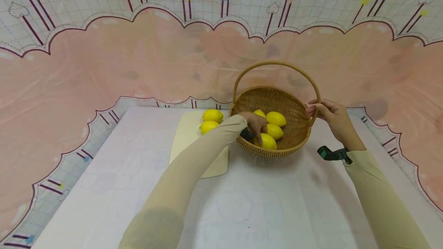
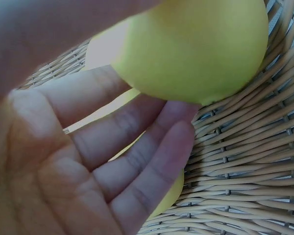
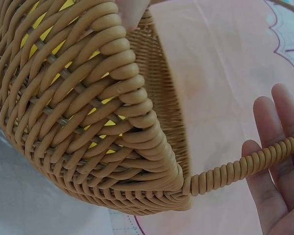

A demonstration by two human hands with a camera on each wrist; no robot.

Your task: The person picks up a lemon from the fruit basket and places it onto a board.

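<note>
A wicker basket (image 1: 294, 141) with a tall arched handle (image 1: 277, 63) is on the table, its opening tipped toward me. Inside lie several yellow lemons (image 1: 276, 118). My left hand (image 1: 257, 123) reaches into the basket over its left side. In the left wrist view its thumb and fingers are around the nearest lemon (image 2: 196, 54), with another lemon (image 2: 170, 196) partly hidden behind the fingers. At the basket's right side, my right hand (image 1: 333, 116) holds the lower end of the handle, fingers behind it in the right wrist view.
Left of the basket lies a cream cutting board (image 1: 185, 137) bearing two lemons (image 1: 212, 115), partly covered by my left sleeve. The white table (image 1: 242, 210) runs back to a pink patterned cloth (image 1: 166, 64) close behind the basket.
</note>
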